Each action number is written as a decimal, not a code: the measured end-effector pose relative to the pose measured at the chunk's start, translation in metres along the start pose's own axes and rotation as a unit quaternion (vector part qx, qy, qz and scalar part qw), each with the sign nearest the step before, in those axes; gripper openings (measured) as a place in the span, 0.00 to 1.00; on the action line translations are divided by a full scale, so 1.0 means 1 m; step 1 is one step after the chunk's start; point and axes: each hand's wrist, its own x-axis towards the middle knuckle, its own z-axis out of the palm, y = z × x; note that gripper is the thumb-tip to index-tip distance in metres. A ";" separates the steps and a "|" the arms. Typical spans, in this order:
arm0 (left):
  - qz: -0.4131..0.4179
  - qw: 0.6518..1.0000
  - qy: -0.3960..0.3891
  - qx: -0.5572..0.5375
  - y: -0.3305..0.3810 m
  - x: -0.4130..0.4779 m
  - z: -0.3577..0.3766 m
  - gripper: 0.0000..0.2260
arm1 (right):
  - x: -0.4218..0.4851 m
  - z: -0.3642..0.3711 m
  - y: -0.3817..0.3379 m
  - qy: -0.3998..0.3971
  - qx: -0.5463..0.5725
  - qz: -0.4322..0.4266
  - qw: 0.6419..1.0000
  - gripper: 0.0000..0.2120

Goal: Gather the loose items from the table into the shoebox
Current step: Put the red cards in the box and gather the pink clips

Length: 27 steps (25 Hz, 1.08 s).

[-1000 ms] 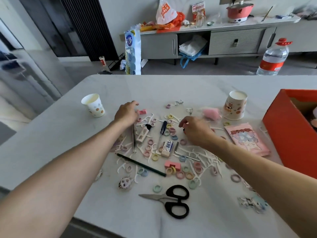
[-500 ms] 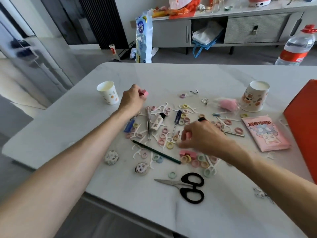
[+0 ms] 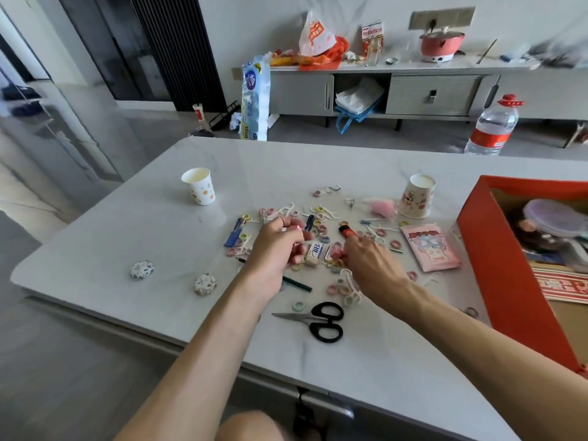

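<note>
Loose items lie in a heap mid-table: small coloured hair rings (image 3: 396,244), white floss picks (image 3: 350,278), a white eraser (image 3: 315,251), a green pencil (image 3: 297,284), black scissors (image 3: 321,319), a blue lighter (image 3: 234,236) and a pink packet (image 3: 429,246). My left hand (image 3: 276,249) hovers over the heap with its fingers curled round small pink pieces (image 3: 298,228). My right hand (image 3: 369,261) is close beside it and grips a black and red tube (image 3: 346,232), with a pink piece at its fingertips. The red shoebox (image 3: 496,265) stands open at the right.
Two paper cups (image 3: 199,186) (image 3: 418,198) stand behind the heap, with a pink fluffy thing (image 3: 381,206) next to the right one. Two patterned round pieces (image 3: 141,269) (image 3: 205,283) lie near the left front edge of the white table (image 3: 127,224). The box holds a doll and a plastic lid.
My left hand has come back from the far side of the heap toward the middle with pink pieces. Both hands now sit close together. The view has swung right, showing the box's inside.
</note>
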 end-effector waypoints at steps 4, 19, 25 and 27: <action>-0.034 0.999 0.003 -0.027 -0.015 -0.008 0.030 0.11 | -0.015 -0.003 0.026 -0.039 -0.027 0.055 0.997 0.07; -0.034 0.987 -0.080 -0.137 -0.046 -0.027 0.107 0.10 | -0.103 -0.029 0.045 0.130 0.406 0.205 0.881 0.11; -0.023 0.993 -0.092 -0.075 -0.064 -0.023 0.121 0.08 | -0.090 -0.028 0.061 0.187 0.399 0.229 0.868 0.07; -0.029 0.996 -0.030 -0.076 -0.063 -0.015 0.119 0.07 | -0.088 -0.019 0.071 0.138 0.372 0.255 0.882 0.07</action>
